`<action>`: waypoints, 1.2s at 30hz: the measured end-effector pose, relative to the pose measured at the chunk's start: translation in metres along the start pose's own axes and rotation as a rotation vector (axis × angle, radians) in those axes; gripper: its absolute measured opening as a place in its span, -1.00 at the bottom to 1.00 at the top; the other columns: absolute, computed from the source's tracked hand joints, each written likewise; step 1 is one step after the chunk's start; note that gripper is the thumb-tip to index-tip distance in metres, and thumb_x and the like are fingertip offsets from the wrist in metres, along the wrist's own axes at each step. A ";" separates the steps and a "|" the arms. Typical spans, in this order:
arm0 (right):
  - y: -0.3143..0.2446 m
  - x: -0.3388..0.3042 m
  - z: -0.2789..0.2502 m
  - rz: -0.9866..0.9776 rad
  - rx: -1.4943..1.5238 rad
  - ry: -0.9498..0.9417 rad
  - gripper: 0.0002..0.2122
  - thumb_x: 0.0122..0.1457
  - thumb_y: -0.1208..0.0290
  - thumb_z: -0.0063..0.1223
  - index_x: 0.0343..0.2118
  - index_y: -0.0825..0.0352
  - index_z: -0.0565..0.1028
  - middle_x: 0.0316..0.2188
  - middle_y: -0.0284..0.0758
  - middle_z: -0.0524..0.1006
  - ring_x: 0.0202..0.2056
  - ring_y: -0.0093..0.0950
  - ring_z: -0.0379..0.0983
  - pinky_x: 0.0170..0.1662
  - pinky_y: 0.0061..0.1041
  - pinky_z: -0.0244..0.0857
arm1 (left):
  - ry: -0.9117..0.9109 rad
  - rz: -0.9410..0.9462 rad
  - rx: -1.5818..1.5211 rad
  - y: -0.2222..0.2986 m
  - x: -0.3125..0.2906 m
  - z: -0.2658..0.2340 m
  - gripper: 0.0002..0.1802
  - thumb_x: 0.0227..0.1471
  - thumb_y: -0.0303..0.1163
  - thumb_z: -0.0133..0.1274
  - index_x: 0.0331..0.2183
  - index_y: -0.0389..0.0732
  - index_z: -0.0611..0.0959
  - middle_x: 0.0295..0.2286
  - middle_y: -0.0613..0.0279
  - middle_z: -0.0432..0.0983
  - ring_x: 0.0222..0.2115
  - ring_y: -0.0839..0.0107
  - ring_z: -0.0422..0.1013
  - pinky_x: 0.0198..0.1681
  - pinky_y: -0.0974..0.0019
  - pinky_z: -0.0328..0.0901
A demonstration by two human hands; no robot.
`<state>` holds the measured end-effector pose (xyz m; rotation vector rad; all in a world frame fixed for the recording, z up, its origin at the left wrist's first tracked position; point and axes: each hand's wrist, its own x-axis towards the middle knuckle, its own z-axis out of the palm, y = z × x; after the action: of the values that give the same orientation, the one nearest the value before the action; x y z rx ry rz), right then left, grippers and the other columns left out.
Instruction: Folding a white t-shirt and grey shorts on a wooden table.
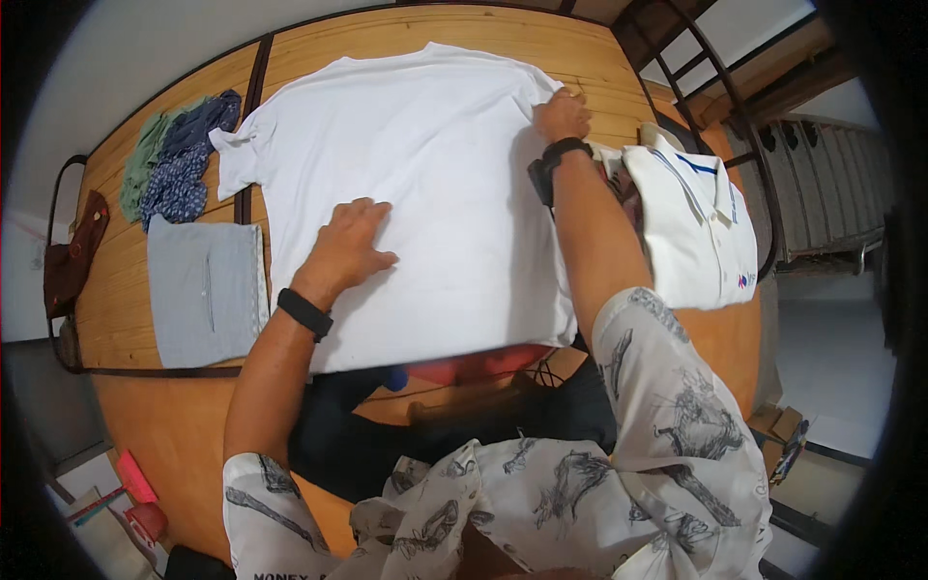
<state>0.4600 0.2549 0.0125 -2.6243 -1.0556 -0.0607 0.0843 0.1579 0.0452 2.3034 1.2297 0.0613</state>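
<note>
A white T-shirt [435, 184] lies spread out on a wooden slatted surface [333, 31], its neck end away from me and its hem hanging at the near edge. My left hand [353, 244] rests on the shirt's left-middle part, fingers apart and holding nothing. At the far right, my right hand [563, 116] is at the shirt's right sleeve with its fingers bent around the cloth. Part of that sleeve is hidden by the hand. The left sleeve sticks out sideways and looks creased.
Left of the shirt lie folded light-grey trousers [206, 295] and a heap of green and dark-blue patterned clothes [179, 155]. A folded white polo shirt [691, 227] sits on the right. A brown bag [77, 251] hangs by the left rail. A dark metal ladder [720, 82] rises at the right.
</note>
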 end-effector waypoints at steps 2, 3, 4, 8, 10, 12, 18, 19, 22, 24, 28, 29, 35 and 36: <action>0.012 0.010 -0.004 0.008 -0.041 -0.002 -0.59 0.08 0.28 0.14 0.00 0.30 0.52 0.03 -0.10 0.44 0.06 -0.01 0.38 0.10 -0.06 0.32 | -0.048 -0.016 0.011 0.016 0.004 -0.009 -0.15 -0.18 -0.28 0.36 0.17 -0.17 0.42 0.18 -0.09 0.27 0.22 -0.07 0.16 0.24 0.04 0.17; 0.021 0.017 -0.007 0.018 -0.078 0.007 -0.59 0.09 0.29 0.14 0.01 0.29 0.52 0.04 -0.11 0.43 0.07 -0.02 0.37 0.10 -0.07 0.32 | -0.090 -0.024 0.027 0.020 0.006 -0.013 -0.12 -0.18 -0.26 0.36 0.20 -0.14 0.40 0.22 -0.08 0.23 0.25 -0.08 0.11 0.27 -0.02 0.13; 0.031 0.025 -0.003 -0.015 -0.047 -0.016 -0.62 0.12 0.30 0.10 0.01 0.29 0.53 0.07 -0.11 0.41 0.11 -0.03 0.32 0.10 -0.08 0.32 | -0.087 -0.019 0.023 0.023 0.007 -0.020 -0.12 -0.18 -0.26 0.36 0.20 -0.14 0.40 0.22 -0.08 0.23 0.25 -0.08 0.11 0.27 -0.02 0.13; 0.056 0.037 0.001 -0.078 -0.133 -0.011 -0.66 0.13 0.28 0.07 -0.06 0.30 0.57 0.02 -0.12 0.47 0.07 -0.05 0.38 0.09 -0.07 0.31 | -0.089 -0.093 0.144 0.022 0.021 -0.028 -0.04 -0.18 -0.20 0.36 0.26 -0.05 0.33 0.29 -0.04 0.11 0.33 -0.07 -0.05 0.27 -0.28 0.02; 0.039 0.033 -0.013 -0.010 -0.004 0.093 -0.67 0.12 0.25 0.05 -0.12 0.31 0.60 -0.03 -0.13 0.53 0.03 -0.08 0.44 0.07 -0.04 0.31 | -0.062 -0.164 0.224 0.003 0.021 -0.034 0.03 -0.22 -0.18 0.40 0.28 0.00 0.30 0.32 0.01 0.03 0.36 -0.07 -0.13 0.27 -0.33 0.00; 0.038 0.053 -0.027 0.029 0.006 0.134 -0.67 0.11 0.24 0.05 -0.12 0.28 0.61 -0.05 -0.14 0.55 0.01 -0.09 0.47 0.04 -0.05 0.32 | -0.078 -0.194 0.231 0.003 0.023 -0.046 0.05 -0.23 -0.18 0.40 0.29 0.00 0.29 0.33 0.01 0.00 0.36 -0.08 -0.13 0.28 -0.34 -0.01; 0.043 0.099 -0.070 -0.026 -0.298 0.175 -0.70 0.14 0.24 0.03 -0.09 0.13 0.62 -0.05 -0.23 0.60 0.00 -0.16 0.51 -0.06 -0.14 0.30 | -0.060 -0.198 0.176 0.005 0.019 -0.046 0.20 -0.35 -0.15 0.49 0.32 0.04 0.23 0.36 0.05 -0.09 0.37 -0.11 -0.19 0.25 -0.49 -0.07; 0.048 0.103 -0.076 -0.036 -0.504 0.219 -0.70 0.16 0.23 0.03 -0.07 0.09 0.61 -0.05 -0.27 0.60 0.00 -0.17 0.52 -0.07 -0.16 0.28 | -0.053 -0.184 0.168 0.007 0.019 -0.045 0.23 -0.38 -0.16 0.51 0.32 0.05 0.23 0.36 0.06 -0.09 0.37 -0.10 -0.21 0.24 -0.51 -0.07; 0.057 0.102 -0.074 0.015 -0.482 0.129 -0.65 0.19 0.19 0.04 0.04 0.08 0.53 0.07 -0.24 0.47 0.08 -0.17 0.38 -0.09 -0.11 0.26 | -0.057 -0.197 0.173 0.015 0.016 -0.049 0.28 -0.44 -0.17 0.54 0.32 0.06 0.22 0.37 0.07 -0.11 0.37 -0.11 -0.23 0.24 -0.52 -0.08; 0.058 0.097 -0.071 0.069 -0.493 0.180 -0.62 0.19 0.18 0.06 0.08 0.08 0.50 0.08 -0.22 0.42 0.09 -0.15 0.33 -0.09 -0.10 0.26 | -0.068 -0.205 0.180 0.020 0.018 -0.050 0.29 -0.45 -0.18 0.54 0.33 0.07 0.22 0.37 0.07 -0.11 0.37 -0.11 -0.23 0.25 -0.53 -0.09; 0.027 0.057 -0.068 0.044 -0.332 0.163 -0.60 0.13 0.22 0.13 0.04 0.16 0.48 0.08 -0.13 0.34 0.09 -0.13 0.28 -0.05 -0.05 0.26 | -0.080 -0.210 0.206 0.017 0.021 -0.051 0.33 -0.50 -0.18 0.56 0.33 0.07 0.21 0.37 0.09 -0.12 0.37 -0.13 -0.23 0.25 -0.54 -0.09; 0.017 0.042 -0.070 0.070 -0.171 0.156 -0.60 0.11 0.23 0.15 0.03 0.20 0.47 0.08 -0.11 0.33 0.09 -0.11 0.29 -0.02 -0.04 0.27 | -0.075 -0.207 0.217 0.014 0.020 -0.051 0.35 -0.52 -0.18 0.57 0.33 0.08 0.21 0.37 0.09 -0.13 0.37 -0.13 -0.23 0.24 -0.55 -0.08; 0.052 0.017 -0.018 0.382 0.081 0.164 -0.59 0.12 0.26 0.14 0.00 0.34 0.46 0.05 -0.02 0.34 0.11 -0.08 0.31 0.10 -0.06 0.26 | -0.059 -0.231 0.224 0.003 0.029 -0.046 0.38 -0.57 -0.15 0.57 0.33 0.12 0.21 0.37 0.10 -0.12 0.37 -0.13 -0.22 0.21 -0.60 -0.08; 0.066 0.014 -0.009 0.308 0.045 0.178 -0.61 0.11 0.27 0.16 -0.02 0.34 0.47 0.03 0.00 0.36 0.04 -0.07 0.38 0.05 -0.05 0.31 | -0.062 -0.229 0.225 0.002 0.031 -0.044 0.38 -0.57 -0.15 0.57 0.33 0.12 0.21 0.37 0.10 -0.12 0.37 -0.13 -0.22 0.21 -0.60 -0.08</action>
<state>0.5159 0.2169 0.0053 -2.6493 -0.5814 -0.1943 0.0920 0.1999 0.0782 2.3123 1.5261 -0.2393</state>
